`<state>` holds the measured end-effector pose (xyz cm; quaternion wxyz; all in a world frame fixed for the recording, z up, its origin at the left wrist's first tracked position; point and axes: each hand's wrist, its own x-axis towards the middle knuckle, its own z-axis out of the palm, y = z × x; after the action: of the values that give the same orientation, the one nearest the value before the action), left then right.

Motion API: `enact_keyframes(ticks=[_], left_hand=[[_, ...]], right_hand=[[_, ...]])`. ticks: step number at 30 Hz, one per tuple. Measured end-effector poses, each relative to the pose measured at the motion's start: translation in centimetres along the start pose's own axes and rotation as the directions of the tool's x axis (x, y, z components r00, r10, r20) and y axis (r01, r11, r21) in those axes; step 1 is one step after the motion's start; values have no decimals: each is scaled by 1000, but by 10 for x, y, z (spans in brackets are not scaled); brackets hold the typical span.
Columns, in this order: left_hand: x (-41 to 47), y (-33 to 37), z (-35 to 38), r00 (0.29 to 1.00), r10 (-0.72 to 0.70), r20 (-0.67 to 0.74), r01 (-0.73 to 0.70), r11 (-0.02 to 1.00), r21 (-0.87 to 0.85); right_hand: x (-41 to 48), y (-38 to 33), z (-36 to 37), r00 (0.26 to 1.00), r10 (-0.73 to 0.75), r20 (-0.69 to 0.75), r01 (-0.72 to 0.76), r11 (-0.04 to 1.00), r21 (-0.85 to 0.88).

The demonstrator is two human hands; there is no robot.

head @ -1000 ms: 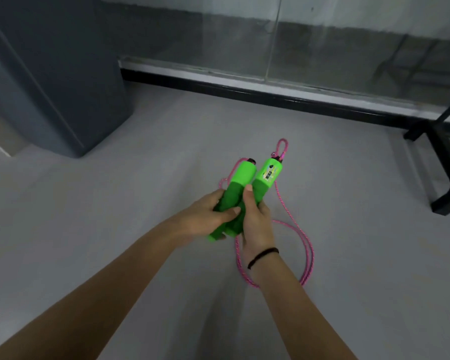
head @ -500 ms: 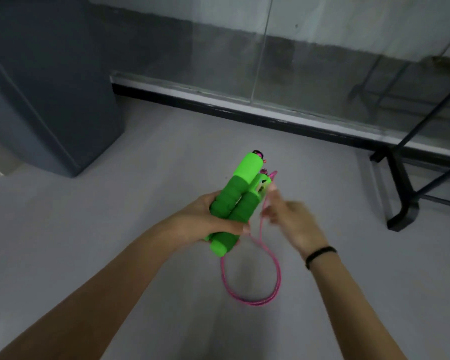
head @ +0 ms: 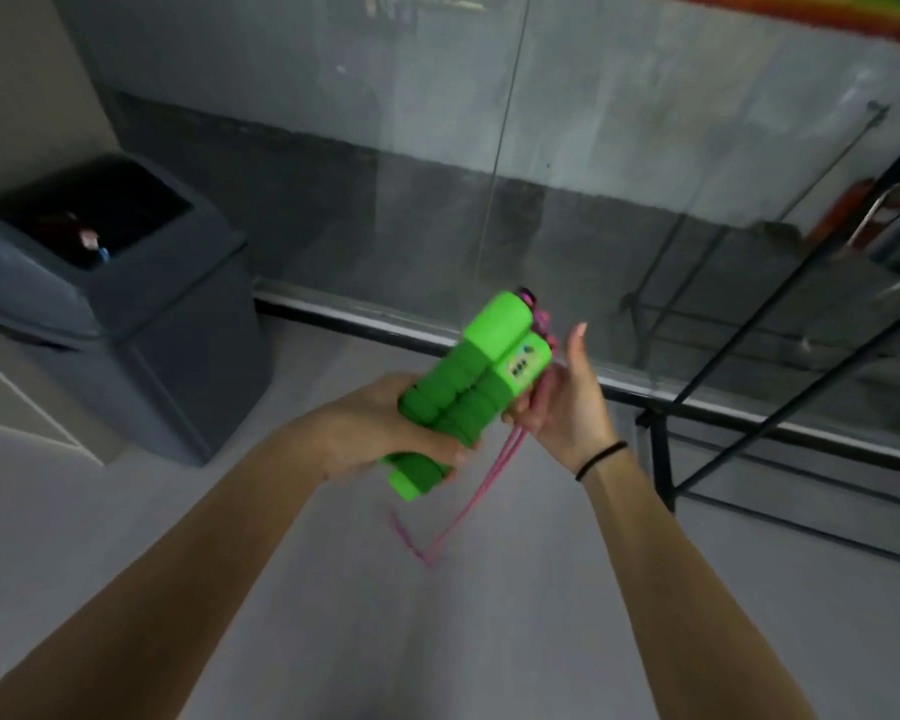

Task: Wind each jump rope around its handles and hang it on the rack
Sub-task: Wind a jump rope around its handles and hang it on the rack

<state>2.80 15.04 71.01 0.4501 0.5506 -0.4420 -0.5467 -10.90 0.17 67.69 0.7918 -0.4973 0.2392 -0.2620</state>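
Note:
Two bright green jump rope handles (head: 470, 379) lie side by side, tilted up to the right, and my left hand (head: 385, 428) grips them round their lower part. The pink rope (head: 468, 504) comes off the handle tops, runs down beside them and hangs in a short narrow loop below. My right hand (head: 567, 397) is just right of the handles, its fingers curled round the pink rope strands against the handles. A black band sits on that wrist. The black metal rack (head: 661, 459) stands at the right, beside the glass.
A grey bin (head: 141, 324) with an open dark top stands at the left on the pale floor (head: 333, 615). A glass wall (head: 489, 148) with a black and white base rail runs across behind. Blurred items hang at the far right.
The view has tilted up and the hands have risen. My right hand came back against the handles with the rope, and the hanging pink loop has shrunk and narrowed.

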Motion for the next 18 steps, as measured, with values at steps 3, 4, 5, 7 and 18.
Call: enact_keyframes(ticks=[3, 4, 5, 7, 18], left_hand=[[-13, 75, -3, 995, 48, -92, -51, 998, -26], [-17, 97, -2, 992, 69, -105, -72, 997, -24], [-19, 116, -1, 991, 84, -105, -86, 996, -16], [-21, 145, 6, 991, 88, -101, -87, 996, 19], [-18, 191, 41, 997, 61, -48, 7, 542, 840]], right_hand=[[-24, -33, 14, 981, -108, -162, 58, 956, -288], [-35, -39, 20, 967, -155, -200, 68, 921, -383], [-44, -46, 29, 958, -206, -199, 86, 868, -489], [-63, -66, 51, 971, -232, -55, 106, 630, -770], [-94, -249, 115, 885, 265, 382, 456, -335, -825]])
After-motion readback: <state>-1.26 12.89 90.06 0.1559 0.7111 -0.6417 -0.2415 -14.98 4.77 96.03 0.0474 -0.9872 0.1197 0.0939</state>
